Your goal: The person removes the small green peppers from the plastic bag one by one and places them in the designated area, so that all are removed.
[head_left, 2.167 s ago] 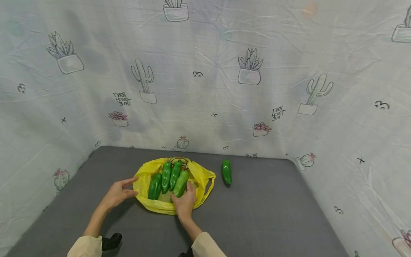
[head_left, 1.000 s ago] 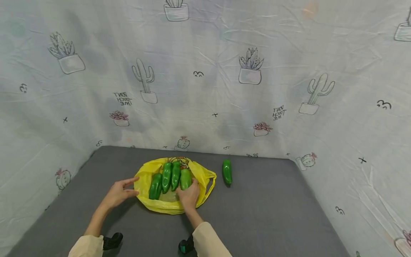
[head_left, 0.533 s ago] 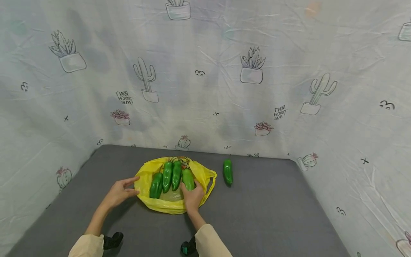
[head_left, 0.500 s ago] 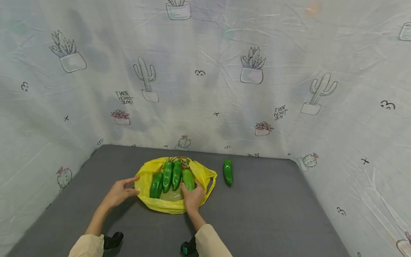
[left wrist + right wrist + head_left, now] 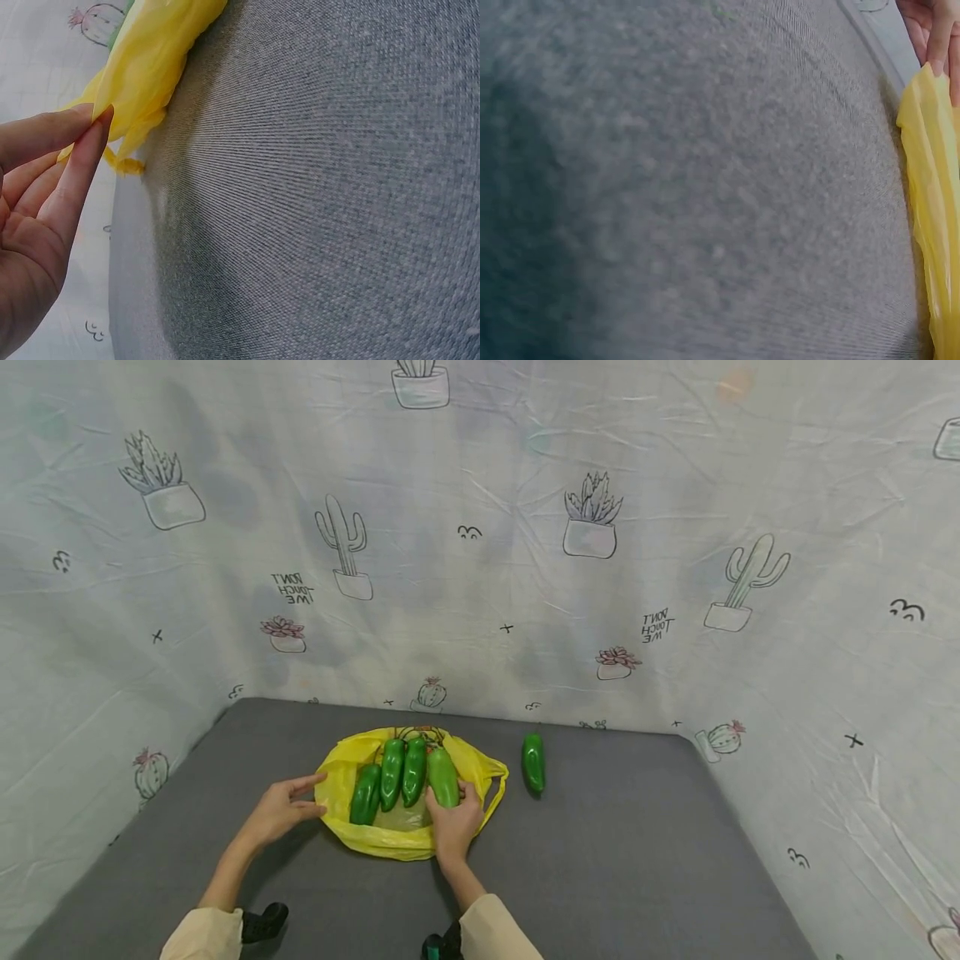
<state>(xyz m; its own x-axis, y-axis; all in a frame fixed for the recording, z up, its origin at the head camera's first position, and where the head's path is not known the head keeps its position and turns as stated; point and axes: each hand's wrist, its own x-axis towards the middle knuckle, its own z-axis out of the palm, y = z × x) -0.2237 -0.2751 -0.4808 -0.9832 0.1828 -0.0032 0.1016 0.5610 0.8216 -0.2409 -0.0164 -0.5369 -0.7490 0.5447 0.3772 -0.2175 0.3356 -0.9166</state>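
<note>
My left hand (image 5: 279,810) pinches the left rim of a yellow plastic bag (image 5: 390,843), thumb and finger meeting on the film in the left wrist view. The bag lies on its base with its mouth held wide. My right hand (image 5: 457,828) reaches over the front rim and grips the lower end of a light green pepper (image 5: 442,777). To its left, several darker green peppers (image 5: 392,774) lie side by side in the bag. At the right edge of the right wrist view are the bag's yellow side (image 5: 934,217) and my left hand's fingers.
One more green pepper (image 5: 533,764) lies on the grey tabletop (image 5: 600,843), right of the bag. A looped bag handle (image 5: 495,777) sticks out on that side. A pale curtain (image 5: 480,577) with cactus drawings hangs around the back and sides.
My right hand has shifted to the right with the light green pepper, away from the darker ones. The left hand keeps its place at the bag's rim.
</note>
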